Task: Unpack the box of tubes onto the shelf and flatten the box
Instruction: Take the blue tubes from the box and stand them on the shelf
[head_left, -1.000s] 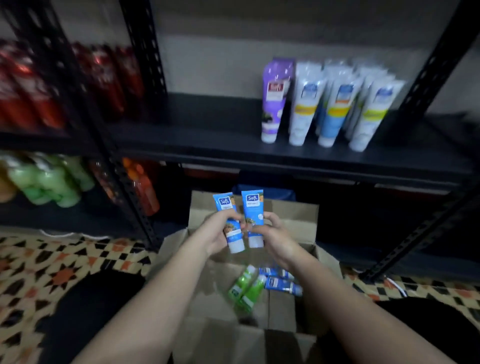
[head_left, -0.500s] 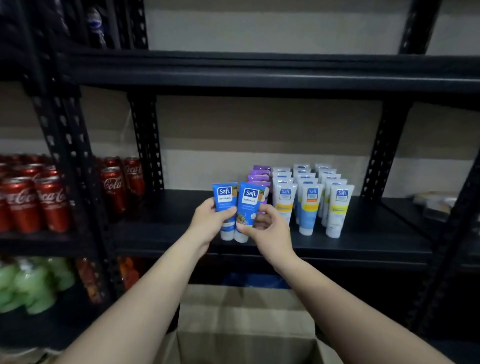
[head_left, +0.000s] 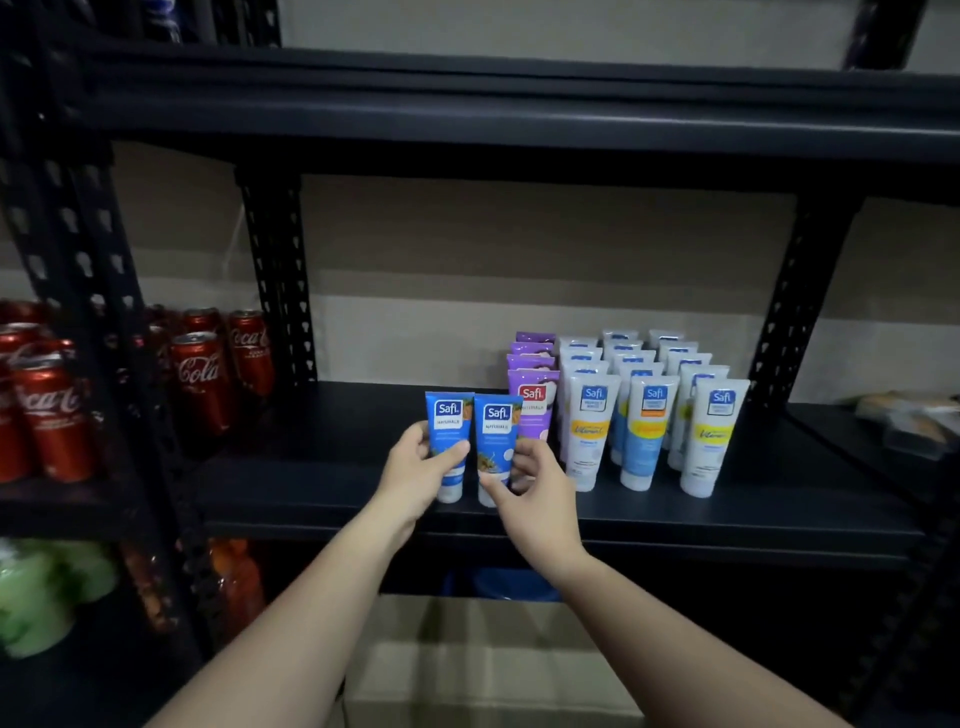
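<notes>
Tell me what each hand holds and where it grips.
Left hand grips one blue tube around its lower half; right hand pinches the other blue tube near its cap.

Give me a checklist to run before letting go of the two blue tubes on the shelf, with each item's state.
1. Left hand grips the left blue tube: ok.
2. Right hand pinches the right blue tube: ok.
3. Both tubes upright, caps down: ok.
4. Caps resting on the shelf: cannot tell, fingers hide the contact.
5. Bare shelf to the left for more tubes: ok.
6. Right blue tube clear of the purple tubes: cannot tell, they overlap in this view.
</notes>
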